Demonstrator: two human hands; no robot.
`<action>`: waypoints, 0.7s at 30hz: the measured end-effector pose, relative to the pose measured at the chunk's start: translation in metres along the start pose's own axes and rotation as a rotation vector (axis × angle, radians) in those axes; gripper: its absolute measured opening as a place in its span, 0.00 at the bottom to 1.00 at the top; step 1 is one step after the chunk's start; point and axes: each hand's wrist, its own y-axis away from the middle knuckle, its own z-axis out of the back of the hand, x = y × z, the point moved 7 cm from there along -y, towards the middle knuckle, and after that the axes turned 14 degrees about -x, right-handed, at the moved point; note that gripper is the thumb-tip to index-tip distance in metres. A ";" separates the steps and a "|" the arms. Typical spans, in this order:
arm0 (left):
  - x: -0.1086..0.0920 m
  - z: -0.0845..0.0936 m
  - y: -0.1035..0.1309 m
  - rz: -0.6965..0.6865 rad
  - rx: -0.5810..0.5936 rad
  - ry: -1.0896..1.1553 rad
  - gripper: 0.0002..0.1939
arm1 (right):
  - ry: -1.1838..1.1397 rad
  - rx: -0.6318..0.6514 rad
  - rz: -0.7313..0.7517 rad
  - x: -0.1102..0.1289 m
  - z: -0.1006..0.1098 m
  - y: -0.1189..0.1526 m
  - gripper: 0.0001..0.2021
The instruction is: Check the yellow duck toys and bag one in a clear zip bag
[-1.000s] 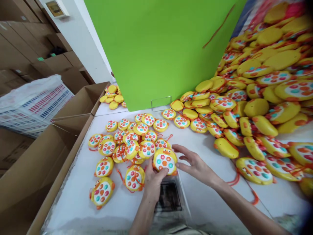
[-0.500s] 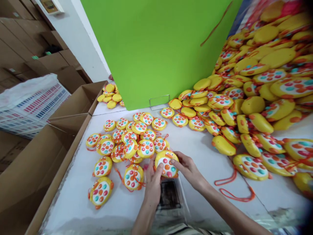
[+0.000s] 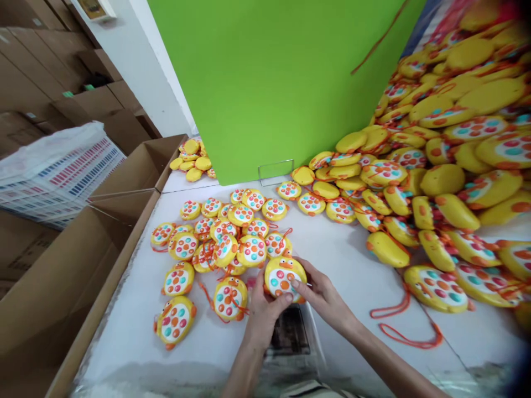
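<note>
A yellow duck-shaped toy (image 3: 284, 278) with coloured dots on a white belly is held upright between my two hands, face toward me. My left hand (image 3: 265, 312) grips its lower left side, thumb along the bottom edge. My right hand (image 3: 317, 287) holds the right side, with its thumb on the dotted front. Left of my hands lies a loose group of similar toys (image 3: 252, 250), dotted sides up, some with orange cords. One single toy (image 3: 230, 298) sits close beside my left hand. Below the held toy is a dark rectangular object (image 3: 291, 331), partly covered by my left hand.
A large pile of yellow toys (image 3: 442, 179) fills the right side. A green board (image 3: 282, 88) stands at the back, with a wire bracket (image 3: 276, 172) at its foot. Open cardboard boxes (image 3: 95, 243) line the table's left edge. An orange cord (image 3: 410, 336) lies at the right.
The view has shifted slightly, so the table items appear a little further right. My left thumb has slid from the toy's front down to its lower edge. Both hands still hold the toy.
</note>
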 end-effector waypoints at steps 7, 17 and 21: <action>-0.015 0.013 -0.002 -0.007 -0.088 0.061 0.34 | -0.010 0.037 0.000 -0.008 -0.002 0.004 0.29; -0.091 0.073 -0.058 -0.038 -0.407 0.491 0.09 | 0.568 -0.166 0.342 -0.003 0.045 -0.044 0.19; -0.076 0.072 -0.057 -0.005 -0.359 0.475 0.11 | 0.927 -0.309 0.541 0.001 0.075 -0.101 0.20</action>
